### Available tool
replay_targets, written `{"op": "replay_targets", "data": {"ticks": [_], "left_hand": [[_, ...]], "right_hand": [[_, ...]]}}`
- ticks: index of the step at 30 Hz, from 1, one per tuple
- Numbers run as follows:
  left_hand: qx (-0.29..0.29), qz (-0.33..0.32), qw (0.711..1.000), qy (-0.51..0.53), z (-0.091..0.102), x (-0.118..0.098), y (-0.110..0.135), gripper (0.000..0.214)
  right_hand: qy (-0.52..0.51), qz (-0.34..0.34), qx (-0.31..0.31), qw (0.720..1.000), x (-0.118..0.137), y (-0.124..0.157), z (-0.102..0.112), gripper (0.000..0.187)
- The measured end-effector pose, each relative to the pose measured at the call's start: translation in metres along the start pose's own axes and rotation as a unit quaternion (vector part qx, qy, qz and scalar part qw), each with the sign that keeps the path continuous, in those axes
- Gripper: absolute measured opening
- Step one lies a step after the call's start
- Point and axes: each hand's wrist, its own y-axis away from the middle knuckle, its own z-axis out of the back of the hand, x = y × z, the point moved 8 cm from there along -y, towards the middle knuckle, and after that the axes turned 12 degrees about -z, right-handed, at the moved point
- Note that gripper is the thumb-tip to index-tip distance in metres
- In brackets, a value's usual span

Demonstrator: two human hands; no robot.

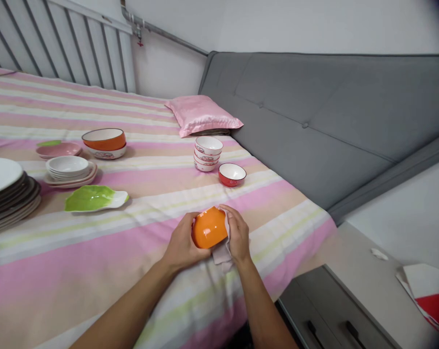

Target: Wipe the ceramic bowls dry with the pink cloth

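An orange bowl [209,228] is held tilted above the bed, its glossy outside turned toward me. My left hand [183,241] grips its left side, fingers and thumb around the rim. A pale pinkish-grey cloth [223,253] is pressed to the bowl's right side by my right hand [237,232], and its loose end hangs below. Just beyond my hands, a red bowl with a white inside [232,174] stands beside a stack of patterned white bowls [208,154].
On the striped bedsheet [106,257] at left are a leaf-shaped green dish [96,198], small white bowls [69,167], a pink dish [59,150], an orange bowl on a patterned one [105,140] and stacked plates [5,194]. A pink pillow [203,114] lies near the grey headboard [314,97]; a nightstand [328,305] stands right.
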Motion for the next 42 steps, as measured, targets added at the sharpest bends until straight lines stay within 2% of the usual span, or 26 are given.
{"op": "replay_targets", "data": {"ticks": [12, 14, 18, 20, 25, 28, 35, 42], "left_hand": [[0.008, -0.011, 1.000, -0.007, 0.000, -0.002, -0.001, 0.067], [0.006, -0.035, 0.999, -0.022, 0.001, -0.006, -0.001, 0.074], [0.006, -0.134, 0.989, -0.058, 0.005, -0.026, 0.000, 0.088], [-0.007, -0.172, 0.983, -0.070, 0.009, -0.036, 0.000, 0.080], [-0.104, -0.221, 0.965, -0.099, 0.030, -0.053, 0.005, 0.039], [-0.110, -0.232, 0.960, -0.113, 0.032, -0.057, 0.007, 0.028], [-0.099, -0.279, 0.951, -0.091, 0.029, -0.066, 0.008, 0.026], [-0.087, -0.272, 0.955, -0.080, 0.027, -0.064, 0.007, 0.028]], "right_hand": [[-0.012, -0.010, 0.002, 1.000, -0.002, -0.001, 0.000, 0.033], [-0.009, -0.007, -0.001, 1.000, -0.002, -0.001, 0.001, 0.033], [-0.007, -0.008, -0.003, 1.000, -0.001, -0.002, 0.001, 0.033], [-0.009, -0.014, -0.004, 1.000, -0.002, -0.003, 0.001, 0.033], [-0.018, -0.020, -0.003, 1.000, -0.005, -0.005, 0.001, 0.034], [-0.024, -0.021, -0.005, 0.999, -0.007, -0.006, 0.001, 0.033], [-0.027, -0.025, -0.006, 0.999, -0.009, -0.005, 0.001, 0.034], [-0.028, -0.033, -0.010, 0.999, -0.008, -0.004, 0.002, 0.034]]}}
